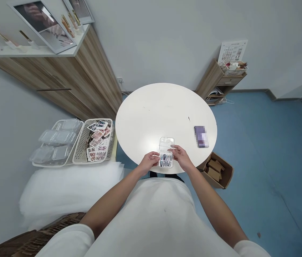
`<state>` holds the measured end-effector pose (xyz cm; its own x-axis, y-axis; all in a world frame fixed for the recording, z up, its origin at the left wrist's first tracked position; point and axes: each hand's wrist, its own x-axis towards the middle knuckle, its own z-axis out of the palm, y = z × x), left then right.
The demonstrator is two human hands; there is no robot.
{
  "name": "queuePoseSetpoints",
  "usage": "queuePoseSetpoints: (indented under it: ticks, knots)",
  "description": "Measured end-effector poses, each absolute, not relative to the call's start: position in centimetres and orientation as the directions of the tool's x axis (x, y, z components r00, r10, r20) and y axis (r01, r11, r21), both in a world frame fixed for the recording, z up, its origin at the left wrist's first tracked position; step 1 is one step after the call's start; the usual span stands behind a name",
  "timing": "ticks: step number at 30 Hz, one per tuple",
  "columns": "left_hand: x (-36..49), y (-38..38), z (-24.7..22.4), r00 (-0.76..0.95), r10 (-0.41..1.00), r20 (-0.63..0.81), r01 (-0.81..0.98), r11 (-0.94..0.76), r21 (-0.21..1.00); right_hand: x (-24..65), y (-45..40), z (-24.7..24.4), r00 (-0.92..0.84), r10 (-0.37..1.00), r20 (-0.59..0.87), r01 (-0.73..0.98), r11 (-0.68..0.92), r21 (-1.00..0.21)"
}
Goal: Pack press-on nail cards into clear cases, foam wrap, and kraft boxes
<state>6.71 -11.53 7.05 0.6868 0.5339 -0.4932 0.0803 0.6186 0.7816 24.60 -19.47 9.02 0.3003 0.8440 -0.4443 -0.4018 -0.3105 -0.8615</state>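
- So the clear case (166,167) is sitting over the tabletop (161,110) close to the near edge, about midway along it. It's swung open, and we can't tell if it's lifted or resting.
- Its long axis, opened out, runs from our near edge toward the far edge. The lid (167,141) points at the far edge, the base points back at us.
- The decorated nails (165,160) in the base lie lengthwise the same way, lined up side by side. Too small for us to say which end is the tip.
- Our left hand (149,162) has thumb and fingertips pinched on the base's left edge.
- Our right hand (181,157) has its fingers on the right side by the hinge, hiding a bit of that corner. We can't tell if they're clamped.
- A blurred purple item (201,136) lies by the tabletop's right edge, well apart from the case.
- Below that edge there's an open cardboard box (230,175) with cardboard pieces (215,170) in it.
- Off the left edge: a basket (80,153) of nail cards (97,137), and beside it another basket (37,165) piled with clear boxes (61,137).
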Motion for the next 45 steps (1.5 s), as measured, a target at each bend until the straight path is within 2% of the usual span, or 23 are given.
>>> queuePoseSetpoints:
  ticks: [7,19,27,32,41,45]
  knots:
    - [6.4,-11.3,6.9,0.670,0.518,-0.531,0.060,0.676,0.735,24.0,-19.5,8.9,0.284,0.856,-0.431,-0.419,-0.293,-0.859]
    - [6.6,-10.9,6.6,0.648,0.518,-0.558,0.017,0.723,0.691,23.9,-20.3,8.8,0.176,0.857,-0.484,-0.475,-0.357,-0.804]
    - [6.9,-11.0,6.5,0.630,0.507,-0.589,-0.059,0.787,0.614,23.2,-20.1,8.3,0.235,0.864,-0.444,-0.497,-0.286,-0.820]
    - [7.2,-11.3,6.6,0.601,0.537,-0.592,-0.107,0.788,0.606,22.8,-20.6,8.7,0.256,0.848,-0.464,-0.553,-0.265,-0.790]
    - [8.5,-11.9,6.7,0.567,0.585,-0.580,-0.147,0.765,0.628,23.0,-21.5,9.4,0.140,0.802,-0.581,-0.588,-0.405,-0.700]
    - [10.1,-12.4,6.9,0.580,0.581,-0.571,-0.155,0.767,0.623,24.2,-22.2,9.5,0.166,0.782,-0.601,-0.590,-0.409,-0.696]
